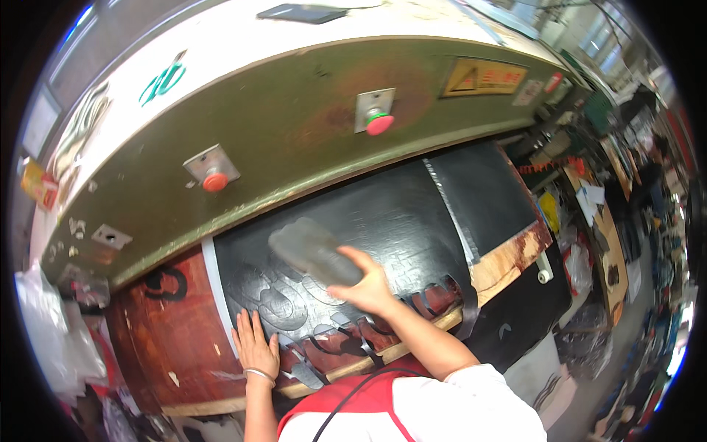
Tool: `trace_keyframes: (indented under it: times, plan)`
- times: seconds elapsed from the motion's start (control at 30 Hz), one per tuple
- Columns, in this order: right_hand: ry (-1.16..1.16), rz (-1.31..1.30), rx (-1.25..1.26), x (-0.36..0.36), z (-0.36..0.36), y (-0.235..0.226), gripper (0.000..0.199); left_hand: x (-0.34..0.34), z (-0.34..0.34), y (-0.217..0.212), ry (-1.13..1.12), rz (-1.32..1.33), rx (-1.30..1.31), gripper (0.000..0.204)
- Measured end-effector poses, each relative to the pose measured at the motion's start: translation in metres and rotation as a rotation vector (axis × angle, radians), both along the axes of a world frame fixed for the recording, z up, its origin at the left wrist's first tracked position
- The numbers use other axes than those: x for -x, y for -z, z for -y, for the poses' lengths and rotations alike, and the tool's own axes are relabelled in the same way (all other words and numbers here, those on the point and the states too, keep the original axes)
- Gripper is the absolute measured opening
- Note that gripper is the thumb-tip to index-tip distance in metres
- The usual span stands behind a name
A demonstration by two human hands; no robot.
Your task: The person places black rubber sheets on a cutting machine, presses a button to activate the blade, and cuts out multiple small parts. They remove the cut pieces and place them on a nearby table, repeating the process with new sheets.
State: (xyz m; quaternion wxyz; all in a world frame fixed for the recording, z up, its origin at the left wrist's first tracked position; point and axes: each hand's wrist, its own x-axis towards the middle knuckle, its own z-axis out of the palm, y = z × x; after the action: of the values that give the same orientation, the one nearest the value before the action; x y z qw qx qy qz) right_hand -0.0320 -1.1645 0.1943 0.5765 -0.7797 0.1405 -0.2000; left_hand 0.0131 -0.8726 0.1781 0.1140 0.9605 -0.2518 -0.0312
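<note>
My right hand (368,286) grips a dark grey, sole-shaped piece (313,247) by its near end. The piece is blurred by motion and held over a black sheet (353,214). My left hand (256,346) lies flat with fingers stretched out, at the sheet's near left corner beside the reddish-brown board (169,339). Between the hands, curved outlines (278,306) show in the sheet. Along its near edge are cut-out gaps with thin black strips and the reddish board showing through. A loose dark offcut (305,372) sits to the right of my left hand.
A green machine beam (294,125) spans the far side, with two red push buttons (215,181) (379,123) on its face. Green-handled scissors (163,81) lie on its pale top. A second black panel (482,195) adjoins at the right. Plastic bags (55,331) crowd the left.
</note>
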Motion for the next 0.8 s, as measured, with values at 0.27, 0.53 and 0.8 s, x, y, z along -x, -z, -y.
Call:
trace_keyframes:
  times: [0.27, 0.53, 0.8]
  plan:
    - [0.2, -0.147, 0.646, 0.022, 0.042, -0.007, 0.087, -0.009, 0.0, -0.001, 0.007, 0.04, -0.048, 0.065]
    - [0.13, -0.17, 0.575, -0.019, 0.059, 0.013, 0.09, -0.061, 0.009, -0.005, -0.008, -0.016, 0.16, 0.064]
    - [0.4, 0.396, 0.794, -0.123, 0.159, -0.08, 0.008, -0.072, -0.017, 0.013, -0.62, -0.145, 0.386, 0.039]
